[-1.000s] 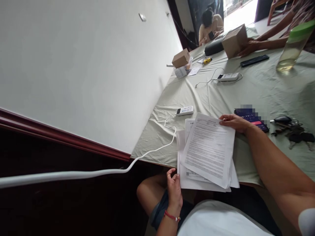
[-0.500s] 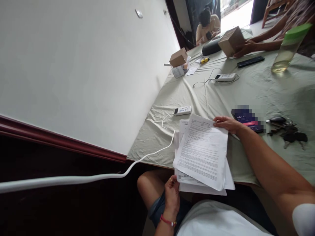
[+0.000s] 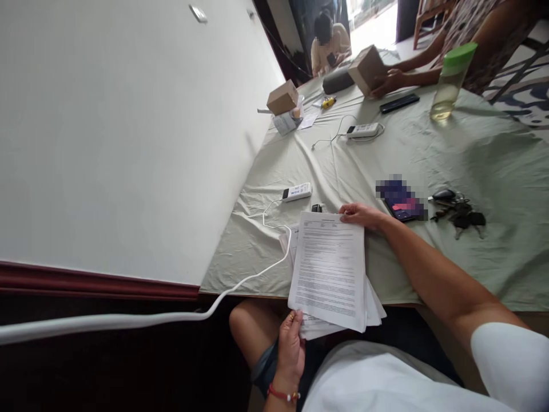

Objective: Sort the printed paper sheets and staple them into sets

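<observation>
A loose stack of printed papers [image 3: 328,269] lies at the near edge of the table, its lower end jutting out over my lap. Its top sheet is covered in small text, and other sheets fan out beneath it at uneven angles. My right hand [image 3: 362,216] grips the top right corner of the stack, thumb on the upper face. At the bottom left corner, my left hand [image 3: 292,340] pinches the sheets between thumb and fingers. Just beyond the top edge of the papers sits a small black object [image 3: 316,208], partly hidden by them.
A white cable [image 3: 240,284] runs from the left to a white power bank [image 3: 297,192]. To the right lie a phone [image 3: 403,200] and keys [image 3: 461,214]. Farther off stand a green-lidded bottle [image 3: 452,83], another white device [image 3: 362,131] and a carton [image 3: 283,97]. A co-worker's hands hold a box [image 3: 366,71].
The top sheet has turned more upright and lines up better with the sheets under it. My right hand has moved with its corner. The whole view has shifted, so things appear farther left.
</observation>
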The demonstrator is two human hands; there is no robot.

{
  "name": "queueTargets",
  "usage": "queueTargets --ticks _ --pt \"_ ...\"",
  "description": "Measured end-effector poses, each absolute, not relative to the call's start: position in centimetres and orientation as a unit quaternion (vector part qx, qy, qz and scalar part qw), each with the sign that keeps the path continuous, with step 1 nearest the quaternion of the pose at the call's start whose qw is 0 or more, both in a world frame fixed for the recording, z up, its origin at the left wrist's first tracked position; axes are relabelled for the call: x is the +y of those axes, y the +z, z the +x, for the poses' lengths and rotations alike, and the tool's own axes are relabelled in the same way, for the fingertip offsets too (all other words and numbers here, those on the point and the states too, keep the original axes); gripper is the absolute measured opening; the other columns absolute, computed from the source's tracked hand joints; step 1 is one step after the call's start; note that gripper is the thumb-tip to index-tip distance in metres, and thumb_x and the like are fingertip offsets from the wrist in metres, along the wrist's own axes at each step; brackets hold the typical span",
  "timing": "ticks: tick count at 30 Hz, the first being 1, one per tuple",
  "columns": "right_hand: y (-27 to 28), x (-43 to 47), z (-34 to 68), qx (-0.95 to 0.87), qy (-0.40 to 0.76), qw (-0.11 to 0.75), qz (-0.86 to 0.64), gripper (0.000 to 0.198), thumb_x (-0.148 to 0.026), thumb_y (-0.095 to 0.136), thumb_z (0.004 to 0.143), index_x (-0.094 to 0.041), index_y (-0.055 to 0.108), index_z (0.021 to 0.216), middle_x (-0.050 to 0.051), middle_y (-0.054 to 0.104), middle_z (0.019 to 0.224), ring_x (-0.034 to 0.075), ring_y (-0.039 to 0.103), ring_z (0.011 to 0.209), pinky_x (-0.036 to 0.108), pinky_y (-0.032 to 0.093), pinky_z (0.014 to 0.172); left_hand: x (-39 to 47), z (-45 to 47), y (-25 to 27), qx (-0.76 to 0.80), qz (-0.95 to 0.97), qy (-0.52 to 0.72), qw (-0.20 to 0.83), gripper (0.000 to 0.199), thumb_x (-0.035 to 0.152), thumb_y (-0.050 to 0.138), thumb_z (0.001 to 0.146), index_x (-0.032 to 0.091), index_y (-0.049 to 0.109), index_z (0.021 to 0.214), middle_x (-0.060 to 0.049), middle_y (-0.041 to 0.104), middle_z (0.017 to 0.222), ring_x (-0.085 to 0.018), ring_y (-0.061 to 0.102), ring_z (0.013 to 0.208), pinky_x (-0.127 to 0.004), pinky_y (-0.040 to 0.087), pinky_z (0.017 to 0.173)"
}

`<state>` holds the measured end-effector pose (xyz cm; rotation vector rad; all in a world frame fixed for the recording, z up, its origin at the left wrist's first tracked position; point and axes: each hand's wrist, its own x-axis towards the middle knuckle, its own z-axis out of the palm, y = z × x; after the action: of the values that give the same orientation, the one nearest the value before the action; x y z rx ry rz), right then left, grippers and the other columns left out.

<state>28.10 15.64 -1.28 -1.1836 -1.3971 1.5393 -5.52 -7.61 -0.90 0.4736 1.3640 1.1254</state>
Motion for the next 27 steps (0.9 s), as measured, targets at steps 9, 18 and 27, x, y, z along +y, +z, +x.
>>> queueTargets --ticks 9,18,27 --pt "-0.8 15.7 28.1 -0.598 0.525 0.348 -0.496 0.026 -0.042 0.082 0.071 -0.026 0.072 0.089 0.002 0.073 0.085 0.021 0.066 0.078 0.032 0.052 0.071 -7.5 -5.3 -1.8 0.604 0.182 0.509 0.585 0.052 0.041 0.103 0.054 0.015 0.077 0.091 -0.009 0.082 0.088 -0.03 0.08 0.094 -0.041 0.065 0.088" --pt "-1.2 15.9 28.3 -0.579 0.501 0.391 -0.511 0.026 -0.042 0.081 0.071 -0.023 0.079 0.089 0.001 0.073 0.08 0.02 0.067 0.077 0.031 0.054 0.071 -7.5 -5.6 -2.4 0.604 0.185 0.527 0.569 0.054 0.05 0.102 0.052 0.017 0.069 0.078 -0.005 0.081 0.082 -0.021 0.077 0.076 -0.036 0.064 0.081" --pt "-1.9 16.6 29.9 -0.522 0.507 0.425 -0.538 0.039 -0.047 0.09 0.064 -0.022 0.079 0.091 0.003 0.076 0.083 0.019 0.067 0.076 0.033 0.056 0.074 -7.5 -5.2 -2.6 0.615 0.185 0.543 0.541 0.063 0.047 0.104 0.046 0.018 0.059 0.079 0.001 0.076 0.077 -0.014 0.07 0.069 -0.026 0.057 0.072"
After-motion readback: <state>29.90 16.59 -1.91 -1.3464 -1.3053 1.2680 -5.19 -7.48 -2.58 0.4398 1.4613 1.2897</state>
